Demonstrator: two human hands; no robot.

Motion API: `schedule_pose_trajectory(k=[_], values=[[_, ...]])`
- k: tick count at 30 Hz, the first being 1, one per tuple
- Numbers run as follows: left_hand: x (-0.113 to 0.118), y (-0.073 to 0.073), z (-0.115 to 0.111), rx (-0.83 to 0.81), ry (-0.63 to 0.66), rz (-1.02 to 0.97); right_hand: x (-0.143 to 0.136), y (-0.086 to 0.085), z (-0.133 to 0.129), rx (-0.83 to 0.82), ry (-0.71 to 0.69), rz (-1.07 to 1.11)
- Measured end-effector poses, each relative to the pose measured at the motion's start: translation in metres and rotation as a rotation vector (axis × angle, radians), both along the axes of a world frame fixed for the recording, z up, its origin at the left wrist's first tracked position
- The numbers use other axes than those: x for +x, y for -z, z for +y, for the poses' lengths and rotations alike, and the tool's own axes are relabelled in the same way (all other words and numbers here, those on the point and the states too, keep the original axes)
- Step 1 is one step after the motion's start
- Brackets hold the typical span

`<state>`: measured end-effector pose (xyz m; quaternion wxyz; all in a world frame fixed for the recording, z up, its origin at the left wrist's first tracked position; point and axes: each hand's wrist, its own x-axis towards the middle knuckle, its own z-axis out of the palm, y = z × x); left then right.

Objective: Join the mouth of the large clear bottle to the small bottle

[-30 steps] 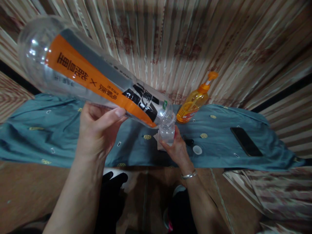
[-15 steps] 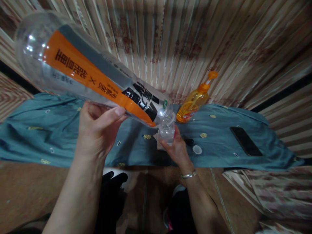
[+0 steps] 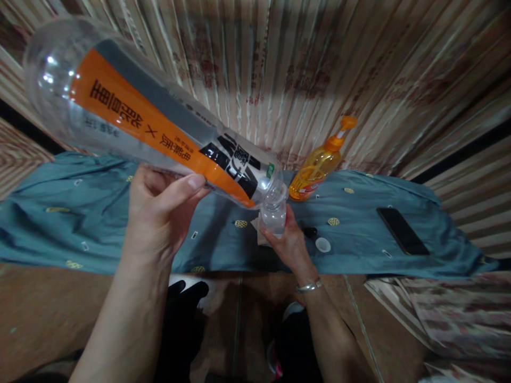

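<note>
A large clear plastic bottle with an orange and grey label lies tilted across the view, its mouth pointing down to the right. My left hand is closed on its underside, thumb on the label. The bottle's mouth meets the opening of a small clear container. My right hand, with a silver bangle at the wrist, is closed round that container. Just right of my right hand lie a small black object and a round white cap.
A pump bottle of orange liquid stands at the back of the cloth-covered table. A black phone lies on the right. Something light brown is partly hidden behind the small container. Pleated curtain hangs behind.
</note>
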<state>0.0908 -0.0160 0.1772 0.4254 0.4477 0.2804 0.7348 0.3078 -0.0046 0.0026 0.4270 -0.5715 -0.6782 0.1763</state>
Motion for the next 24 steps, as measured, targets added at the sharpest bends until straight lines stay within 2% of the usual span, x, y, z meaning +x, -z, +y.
schedule_pose_trajectory(k=[14, 24], values=[[0.0012, -0.0018, 0.0001, -0.006, -0.020, -0.011, 0.0004, 0.0039, -0.0005, 0.035, -0.032, -0.005], [0.0002, 0.0025, 0.0000, 0.002, -0.038, -0.026, -0.0026, 0.0024, -0.0008, 0.028, 0.020, -0.038]])
